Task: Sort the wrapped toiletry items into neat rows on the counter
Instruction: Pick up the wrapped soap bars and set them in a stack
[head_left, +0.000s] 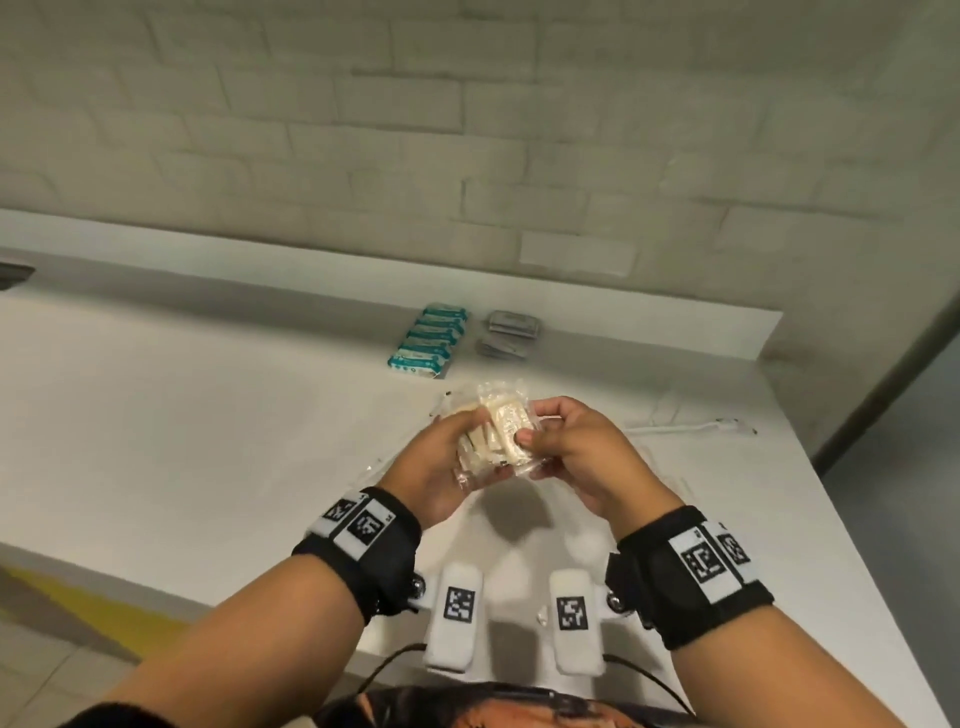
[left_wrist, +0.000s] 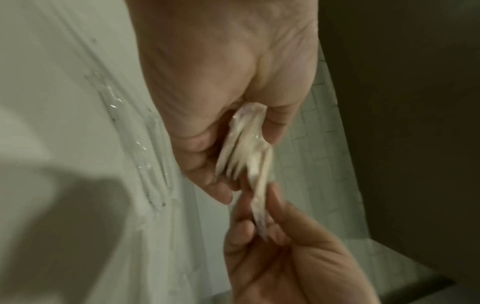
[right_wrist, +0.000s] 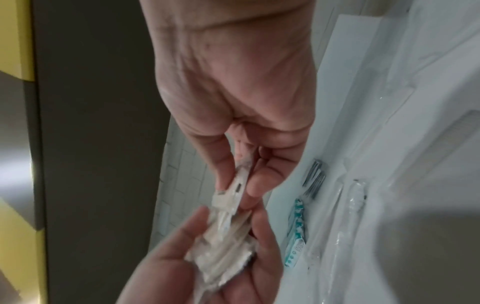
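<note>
left wrist: hands (left_wrist: 259, 185) blur wrapped packets (left_wrist: 246, 156).

packets (head_left: 493, 431): cream, clear wrap | boxes (head_left: 427, 340): teal-white | sachets (head_left: 508, 334): grey | counter (head_left: 208, 415): white | wristbands (head_left: 358, 545): black, checkered tags

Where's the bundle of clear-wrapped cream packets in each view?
Head: wrapped packets at centre, above the counter, held between both hands.
Left wrist: centre, edge-on, blurred.
Right wrist: lower centre, fanned in the left hand.
Shared landmark: right hand pinching one packet's end.
</note>
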